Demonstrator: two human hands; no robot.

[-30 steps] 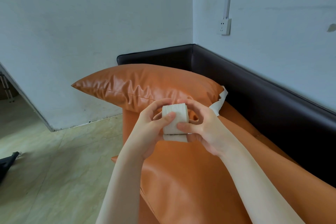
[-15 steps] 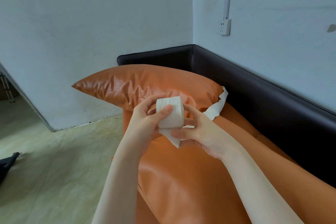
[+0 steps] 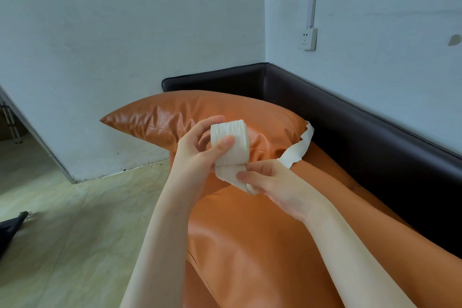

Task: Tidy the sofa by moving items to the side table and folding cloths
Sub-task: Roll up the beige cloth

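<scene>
A white roll of tissue paper (image 3: pixel 233 137) is held above the orange sofa seat (image 3: pixel 250 245). My left hand (image 3: pixel 197 157) grips the roll, thumb on its front and fingers curled behind it. Just below, my right hand (image 3: pixel 272 182) pinches the loose paper end hanging from the roll. A torn strip of the same paper (image 3: pixel 298 150) trails from behind my right hand up along the edge of the orange pillow (image 3: pixel 190 115). No side table is in view.
The sofa has a dark brown backrest (image 3: pixel 350 127) along the right wall and round the corner. A wall socket (image 3: pixel 308 39) sits above it. Tiled floor (image 3: pixel 62 220) lies to the left, with a black object (image 3: pixel 10 230) at the left edge.
My left hand has lifted and tilted the roll. My right hand has dropped from the roll's side to pinch the loose end below it, and more of the trailing strip shows.
</scene>
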